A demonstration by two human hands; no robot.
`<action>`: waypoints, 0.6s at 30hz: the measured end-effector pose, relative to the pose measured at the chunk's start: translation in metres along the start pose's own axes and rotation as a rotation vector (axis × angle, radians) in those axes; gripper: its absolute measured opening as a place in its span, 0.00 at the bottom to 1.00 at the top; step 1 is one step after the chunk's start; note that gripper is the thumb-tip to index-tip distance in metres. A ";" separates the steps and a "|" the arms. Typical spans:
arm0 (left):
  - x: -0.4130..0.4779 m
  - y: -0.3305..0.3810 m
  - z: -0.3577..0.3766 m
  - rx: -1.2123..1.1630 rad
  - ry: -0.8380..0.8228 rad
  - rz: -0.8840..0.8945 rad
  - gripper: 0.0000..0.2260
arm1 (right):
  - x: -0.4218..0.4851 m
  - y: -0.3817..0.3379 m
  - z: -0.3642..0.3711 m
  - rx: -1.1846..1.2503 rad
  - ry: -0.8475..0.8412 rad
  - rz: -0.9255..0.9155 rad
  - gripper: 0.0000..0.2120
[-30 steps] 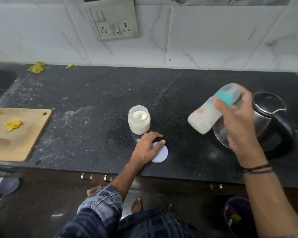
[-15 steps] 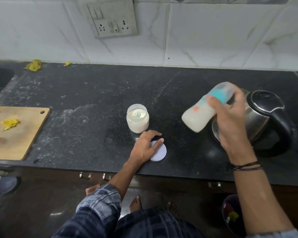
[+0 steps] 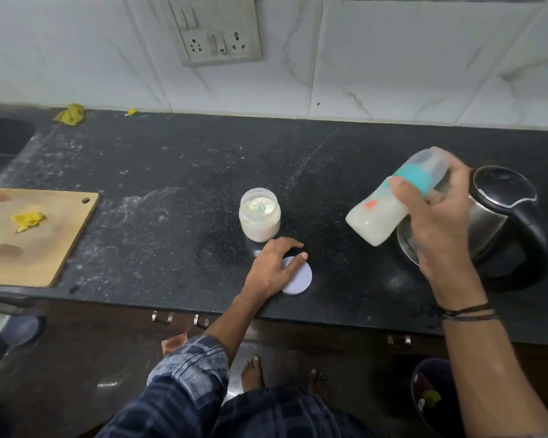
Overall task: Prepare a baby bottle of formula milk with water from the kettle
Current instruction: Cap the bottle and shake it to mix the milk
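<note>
The milky baby bottle [image 3: 377,216] is gripped near its teal collar by the right hand [image 3: 440,235] and held tilted, the kettle [image 3: 510,213] just behind that hand. The left hand [image 3: 271,268] is laid, fingers relaxed, on the round lid [image 3: 301,279], the open formula jar [image 3: 260,221] just beyond it.

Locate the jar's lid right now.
Head view, centre: the white lid lies flat near the front edge of the counter, just in front of the open formula jar, with the left hand resting on it.
</note>
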State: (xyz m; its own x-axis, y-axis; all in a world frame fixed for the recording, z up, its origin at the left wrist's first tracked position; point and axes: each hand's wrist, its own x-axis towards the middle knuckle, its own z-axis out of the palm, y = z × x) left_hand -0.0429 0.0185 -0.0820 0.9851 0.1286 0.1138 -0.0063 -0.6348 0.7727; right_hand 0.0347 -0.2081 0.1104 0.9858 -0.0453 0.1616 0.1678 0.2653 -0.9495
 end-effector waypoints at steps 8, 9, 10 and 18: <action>0.001 -0.003 0.001 0.009 -0.005 -0.004 0.15 | 0.003 0.000 0.000 0.006 0.018 -0.013 0.28; 0.001 -0.003 0.001 0.012 -0.009 -0.002 0.15 | 0.003 0.002 -0.002 0.049 0.053 -0.005 0.28; 0.002 -0.003 0.001 0.015 -0.009 -0.002 0.15 | 0.003 0.003 -0.003 0.096 0.090 -0.001 0.29; 0.002 -0.003 0.001 0.007 0.000 0.000 0.15 | 0.004 0.007 0.000 0.087 0.124 0.030 0.30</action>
State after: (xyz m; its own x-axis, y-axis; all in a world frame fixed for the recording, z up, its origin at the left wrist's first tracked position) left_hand -0.0410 0.0200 -0.0846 0.9852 0.1284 0.1138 -0.0052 -0.6403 0.7681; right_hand 0.0403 -0.2060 0.1041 0.9837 -0.1530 0.0940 0.1430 0.3506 -0.9256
